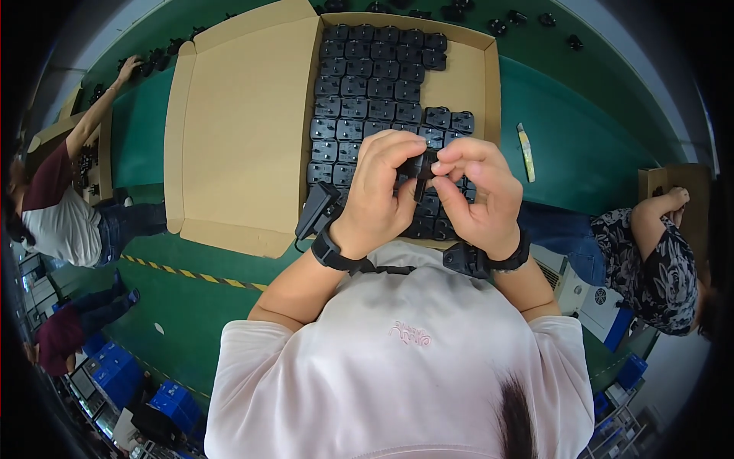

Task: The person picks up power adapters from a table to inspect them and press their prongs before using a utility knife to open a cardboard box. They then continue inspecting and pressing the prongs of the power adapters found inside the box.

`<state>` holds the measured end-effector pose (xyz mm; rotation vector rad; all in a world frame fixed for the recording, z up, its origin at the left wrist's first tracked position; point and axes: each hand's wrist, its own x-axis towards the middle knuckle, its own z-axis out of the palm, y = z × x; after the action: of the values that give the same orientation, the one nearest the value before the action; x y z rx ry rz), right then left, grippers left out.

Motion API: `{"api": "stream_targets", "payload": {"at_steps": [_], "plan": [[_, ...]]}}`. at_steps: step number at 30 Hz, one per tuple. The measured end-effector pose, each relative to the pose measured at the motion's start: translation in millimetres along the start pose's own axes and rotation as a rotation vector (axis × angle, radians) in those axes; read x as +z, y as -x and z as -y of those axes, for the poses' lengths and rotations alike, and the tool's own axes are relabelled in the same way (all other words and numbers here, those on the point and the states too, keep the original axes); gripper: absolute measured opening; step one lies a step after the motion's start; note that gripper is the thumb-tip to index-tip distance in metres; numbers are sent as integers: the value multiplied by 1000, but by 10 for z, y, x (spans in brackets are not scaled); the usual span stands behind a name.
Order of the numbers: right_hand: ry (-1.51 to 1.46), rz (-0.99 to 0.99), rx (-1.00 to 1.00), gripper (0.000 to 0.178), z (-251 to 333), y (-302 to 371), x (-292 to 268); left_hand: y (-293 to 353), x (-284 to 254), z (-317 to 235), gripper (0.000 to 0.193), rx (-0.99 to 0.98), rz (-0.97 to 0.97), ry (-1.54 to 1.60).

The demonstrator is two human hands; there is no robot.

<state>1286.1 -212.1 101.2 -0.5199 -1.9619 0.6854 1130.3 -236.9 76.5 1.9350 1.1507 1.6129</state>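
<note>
In front of my chest, both hands hold a small black plug adapter (pixel 418 167) above an open cardboard box (pixel 466 80). My left hand (pixel 375 191) grips it from the left with thumb and fingers. From the other side, the fingertips and thumb of my right hand (pixel 485 191) pinch it. Part of the adapter is hidden behind my fingers. Rows of black plug adapters (pixel 359 69) with their pins upward fill much of the box. Bare cardboard shows at the box's far right, and my hands cover some of the nearer rows.
The box's lid (pixel 245 122) lies folded out to the left. A yellow utility knife (pixel 525 153) rests on the green table (pixel 566 122) at right. Loose black adapters (pixel 516 17) lie along the far side. Co-workers stand at left (pixel 69 214) and right (pixel 650 252), each by another box.
</note>
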Motion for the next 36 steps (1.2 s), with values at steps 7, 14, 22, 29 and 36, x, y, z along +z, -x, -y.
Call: {"api": "stream_targets", "payload": {"at_steps": [7, 14, 22, 29, 36], "plan": [[245, 30, 130, 42, -378, -164, -302, -153, 373, 178, 49, -430, -74, 295], [-352, -112, 774, 29, -1495, -102, -830, -697, 940, 889, 49, -561, 118, 364], [-380, -794, 1063, 27, -4544, -232, -2707, -1649, 2089, 2244, 44, -160, 301, -730], [-580, -975, 950, 34, -5104, -295, -2898, -1864, 2586, 2610, 36, -57, 612, -1006], [-522, -453, 731, 39, -2819, -381, -1971, -1614, 2265, 1811, 39, -399, 421, -229]]}}
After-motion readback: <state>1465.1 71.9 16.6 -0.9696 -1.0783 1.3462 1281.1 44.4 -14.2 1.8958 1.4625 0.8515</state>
